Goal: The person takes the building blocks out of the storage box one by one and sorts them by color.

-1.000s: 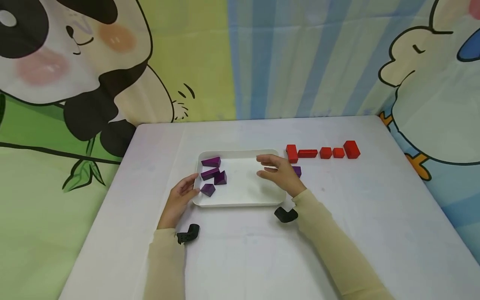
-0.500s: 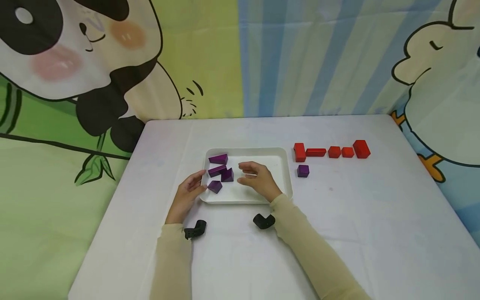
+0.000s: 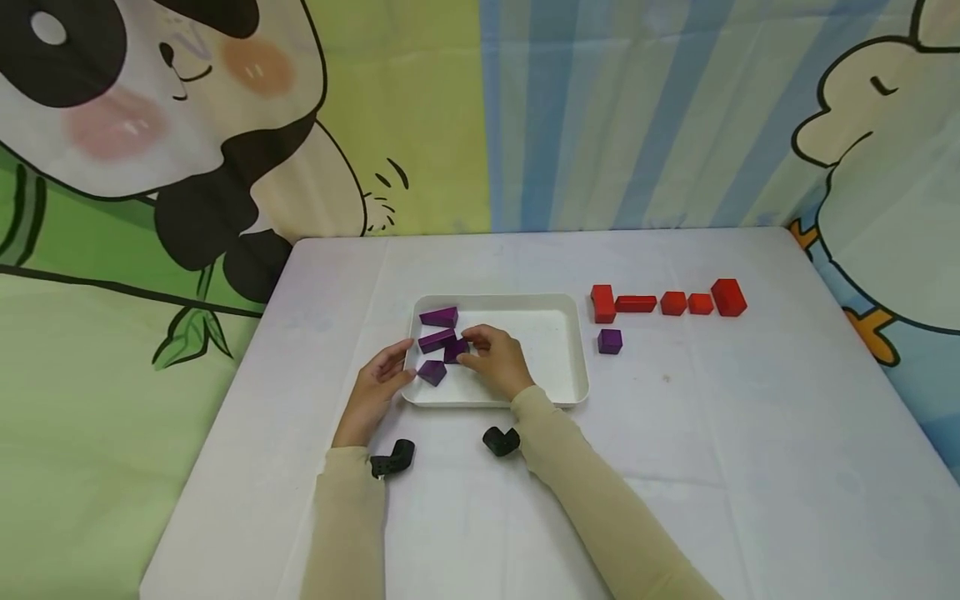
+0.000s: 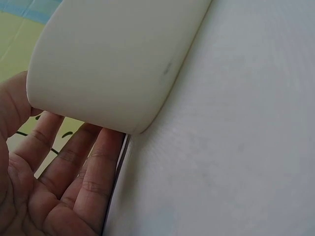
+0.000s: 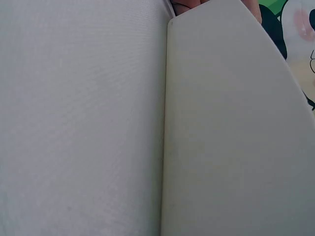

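A shallow white tray lies on the table with several purple blocks at its left end. My left hand holds the tray's left edge; the left wrist view shows its fingers against the outer wall. My right hand reaches into the tray, its thumb and fingers pinching a purple triangular block, partly hidden by them. Close around that block lie a long purple block, a purple wedge block and another purple block. In the right wrist view, the tray wall hides the right hand.
Right of the tray, a purple cube sits on the white table. Behind it runs a row of several red blocks, from an upright one to a larger one. A cartoon-printed cloth hangs behind the table.
My right hand has moved left across the tray from its right side to the purple triangular block, uncovering the purple cube. The left hand stays at the tray's edge. The head view has shifted slightly.
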Action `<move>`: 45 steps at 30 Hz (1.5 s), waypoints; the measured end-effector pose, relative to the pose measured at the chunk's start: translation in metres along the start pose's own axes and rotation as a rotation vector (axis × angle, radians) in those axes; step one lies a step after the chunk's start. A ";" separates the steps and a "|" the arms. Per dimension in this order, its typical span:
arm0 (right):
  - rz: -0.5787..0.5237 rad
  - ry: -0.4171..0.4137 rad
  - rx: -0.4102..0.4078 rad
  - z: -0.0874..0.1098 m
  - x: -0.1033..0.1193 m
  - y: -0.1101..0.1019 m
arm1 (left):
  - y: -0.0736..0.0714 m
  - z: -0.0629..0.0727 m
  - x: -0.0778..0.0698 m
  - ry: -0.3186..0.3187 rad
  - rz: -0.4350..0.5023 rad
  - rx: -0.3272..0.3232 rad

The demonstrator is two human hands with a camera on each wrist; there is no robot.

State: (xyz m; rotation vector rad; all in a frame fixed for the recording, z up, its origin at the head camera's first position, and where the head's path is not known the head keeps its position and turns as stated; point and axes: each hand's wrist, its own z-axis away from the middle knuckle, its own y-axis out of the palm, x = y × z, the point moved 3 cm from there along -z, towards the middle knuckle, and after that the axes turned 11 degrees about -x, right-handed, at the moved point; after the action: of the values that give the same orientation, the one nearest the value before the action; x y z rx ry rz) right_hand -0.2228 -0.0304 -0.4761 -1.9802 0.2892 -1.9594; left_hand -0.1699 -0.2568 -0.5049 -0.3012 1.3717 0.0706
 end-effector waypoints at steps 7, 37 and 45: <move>-0.061 -0.021 -0.050 0.004 -0.002 -0.018 | 0.006 -0.001 -0.004 -0.003 -0.011 0.010; -0.227 -0.008 -0.159 0.015 -0.051 -0.182 | -0.003 0.003 -0.005 -0.075 -0.073 -0.005; -0.128 0.053 -0.237 0.017 -0.076 -0.232 | 0.002 0.004 -0.008 -0.077 -0.048 0.018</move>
State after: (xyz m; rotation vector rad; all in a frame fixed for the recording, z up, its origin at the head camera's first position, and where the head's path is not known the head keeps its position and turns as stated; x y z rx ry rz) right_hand -0.2299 0.2137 -0.4592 -2.1410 0.4362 -2.1469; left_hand -0.1685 -0.2526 -0.4971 -0.3133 1.2877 0.0300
